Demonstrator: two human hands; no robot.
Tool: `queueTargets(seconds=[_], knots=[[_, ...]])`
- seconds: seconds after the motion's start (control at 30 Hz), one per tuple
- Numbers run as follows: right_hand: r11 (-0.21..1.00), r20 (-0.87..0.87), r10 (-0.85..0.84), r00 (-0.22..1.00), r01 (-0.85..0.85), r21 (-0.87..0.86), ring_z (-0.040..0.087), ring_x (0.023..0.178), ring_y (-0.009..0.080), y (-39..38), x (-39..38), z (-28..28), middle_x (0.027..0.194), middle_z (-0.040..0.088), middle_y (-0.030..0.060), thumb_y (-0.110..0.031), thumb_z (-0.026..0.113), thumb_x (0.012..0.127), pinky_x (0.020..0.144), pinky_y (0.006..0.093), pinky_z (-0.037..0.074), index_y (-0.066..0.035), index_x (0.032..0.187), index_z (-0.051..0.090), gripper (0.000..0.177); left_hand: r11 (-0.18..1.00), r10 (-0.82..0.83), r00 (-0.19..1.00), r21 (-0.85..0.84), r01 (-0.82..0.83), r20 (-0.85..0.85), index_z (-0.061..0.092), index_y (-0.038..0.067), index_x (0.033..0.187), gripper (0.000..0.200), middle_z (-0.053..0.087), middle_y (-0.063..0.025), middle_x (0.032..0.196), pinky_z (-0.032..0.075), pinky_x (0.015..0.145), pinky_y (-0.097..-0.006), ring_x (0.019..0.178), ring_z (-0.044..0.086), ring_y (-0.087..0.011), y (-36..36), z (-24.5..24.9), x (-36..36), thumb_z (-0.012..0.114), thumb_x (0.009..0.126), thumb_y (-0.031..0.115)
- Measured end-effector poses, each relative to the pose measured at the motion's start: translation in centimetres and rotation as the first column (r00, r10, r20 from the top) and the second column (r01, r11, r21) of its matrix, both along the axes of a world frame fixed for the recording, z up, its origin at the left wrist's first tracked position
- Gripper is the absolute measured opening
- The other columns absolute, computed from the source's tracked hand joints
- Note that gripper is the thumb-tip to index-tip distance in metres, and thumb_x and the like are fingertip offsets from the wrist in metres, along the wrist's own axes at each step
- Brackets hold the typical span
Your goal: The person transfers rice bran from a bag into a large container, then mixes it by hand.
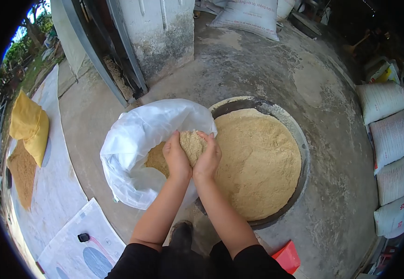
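Note:
Cupped together, my left hand [176,154] and my right hand [209,158] hold a heap of pale, coarse meal [193,145]. They are above the right side of an open white plastic sack [132,135], near the rim of a round dark tub [304,153]. More yellowish meal [157,159] shows inside the sack, partly hidden by my left hand. The tub is filled with fine yellow-tan meal [257,162], its surface uneven. My fingers curl up around the sides of the heap, and the heels of my hands touch.
A red plastic scoop-like object [287,257] lies by my right leg. Stacked white sacks [392,135] line the right side; another sack [248,17] lies at the back. Leftward are a yellow sack [30,123], a brown grain pile [23,174] and a small black device [83,237].

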State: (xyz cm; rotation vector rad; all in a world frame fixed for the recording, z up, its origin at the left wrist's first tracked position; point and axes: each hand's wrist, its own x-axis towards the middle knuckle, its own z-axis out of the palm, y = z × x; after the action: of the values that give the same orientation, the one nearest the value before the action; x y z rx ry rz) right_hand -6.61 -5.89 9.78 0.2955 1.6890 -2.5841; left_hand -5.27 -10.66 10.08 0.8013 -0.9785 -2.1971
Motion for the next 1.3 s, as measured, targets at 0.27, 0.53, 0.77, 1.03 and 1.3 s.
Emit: queueTargets(seconds=[0.27,0.53,0.77,1.03,1.3], knots=[[0.875,-0.351,0.334,0.875,-0.148,0.461,0.058,0.093,0.0236,-2.9,1.7,-2.0,0.097,0.062,0.0153,-0.020,0.048,0.090,0.083,0.0311,0.043,0.004,0.095,0.061,0.028,0.925,0.097,0.959,-0.379,0.011,0.265,0.058,-0.007,0.096,0.029,0.060,-0.0119,0.099,0.043,0.080,-0.0290,0.091,0.055,-0.0180,-4.7,-2.1,3.0,0.054,0.085,0.019],[0.949,-0.235,0.110,0.966,-0.032,0.313,0.056,0.091,0.0174,9.5,-1.7,-1.7,0.092,0.062,0.0126,-0.017,0.048,0.091,0.082,0.0281,0.042,0.005,0.095,0.060,0.026,0.738,-0.159,0.968,-0.628,0.246,0.193,0.057,-0.002,0.101,0.021,0.051,-0.0168,0.117,0.031,0.098,-0.0345,0.112,0.045,-0.0245,3.9,-1.0,3.3,0.051,0.085,0.010],[0.546,-0.441,-0.308,0.843,0.536,0.644,0.057,0.091,0.0264,26.1,-5.9,-8.9,0.095,0.061,0.0183,-0.020,0.044,0.092,0.083,0.0331,0.042,0.006,0.098,0.059,0.031,0.256,-0.332,0.869,-0.851,0.458,0.367,0.047,-0.004,0.114,0.034,0.045,-0.0269,0.120,0.029,0.099,-0.0423,0.113,0.041,-0.0406,13.1,-7.7,-2.6,0.048,0.087,0.016],[0.327,-0.299,-0.378,0.876,0.429,0.842,0.055,0.085,0.0386,27.4,-4.0,-12.7,0.090,0.059,0.0238,-0.017,0.044,0.089,0.078,0.0408,0.043,0.005,0.090,0.060,0.027,0.210,-0.227,0.835,-0.812,0.544,0.501,0.038,-0.005,0.127,0.042,0.036,-0.0284,0.130,0.025,0.102,-0.0429,0.122,0.033,-0.0406,18.1,-16.5,-5.2,0.042,0.090,0.015],[0.802,0.038,-0.509,0.860,0.457,0.385,0.058,0.090,0.0226,22.6,-3.8,-14.7,0.093,0.064,0.0158,-0.023,0.046,0.090,0.085,0.0311,0.041,0.005,0.093,0.063,0.034,0.499,-0.305,0.888,-0.736,0.458,0.345,0.050,-0.006,0.115,0.035,0.049,-0.0233,0.118,0.031,0.098,-0.0384,0.113,0.044,-0.0331,20.7,-17.3,-5.5,0.044,0.090,0.018]])
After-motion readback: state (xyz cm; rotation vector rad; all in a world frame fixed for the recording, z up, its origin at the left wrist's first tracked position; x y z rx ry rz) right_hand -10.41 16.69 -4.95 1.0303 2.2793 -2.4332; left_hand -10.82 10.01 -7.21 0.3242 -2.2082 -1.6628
